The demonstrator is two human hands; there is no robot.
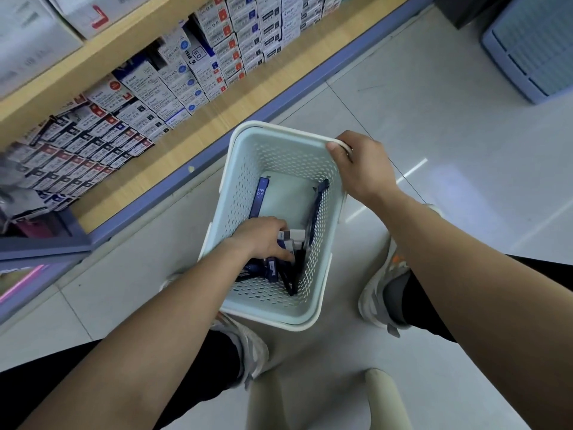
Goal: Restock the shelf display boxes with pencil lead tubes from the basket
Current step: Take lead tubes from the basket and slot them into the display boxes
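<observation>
Pale plastic basket [245, 169] sits on the floor [434, 119] between the person's shoes [381, 293], below the wooden shelf [198, 131] of display boxes [148, 97]. The right hand [362, 162] grips its far rim. The left hand [263, 240] is down inside, fingers curled round dark blue pencil lead tubes [273, 268].

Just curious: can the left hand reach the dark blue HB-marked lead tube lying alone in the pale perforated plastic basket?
Likely yes: the left hand is inside the basket, and nothing covers the tube.
</observation>
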